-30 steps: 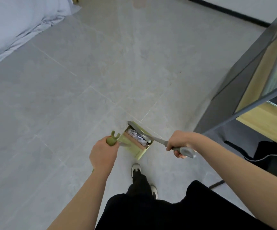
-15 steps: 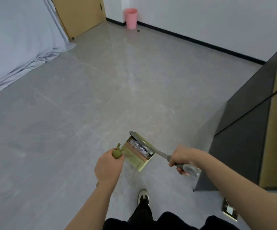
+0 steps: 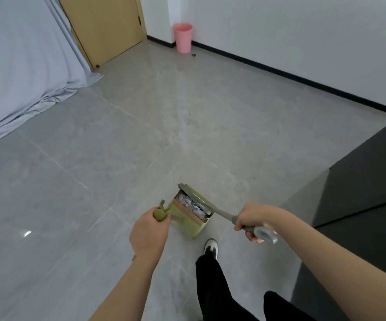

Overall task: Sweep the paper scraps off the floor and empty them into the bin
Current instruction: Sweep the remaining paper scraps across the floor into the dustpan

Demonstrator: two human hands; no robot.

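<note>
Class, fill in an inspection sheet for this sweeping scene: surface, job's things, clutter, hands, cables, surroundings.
Surface: grey tiled floor, no scraps seen on it.
Job's things: green dustpan holding paper scraps; grey brush laid across it; pink bin at the far wall.
Clutter: nothing seen.
Hands: left hand grips the dustpan handle; right hand grips the brush handle.
Cables: nothing seen.
Surroundings: wooden door, grey drape, dark cabinet.

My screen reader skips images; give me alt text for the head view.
The left hand holds a green dustpan full of paper scraps while the right hand holds a grey brush over it. A pink bin stands across the grey floor.
</note>
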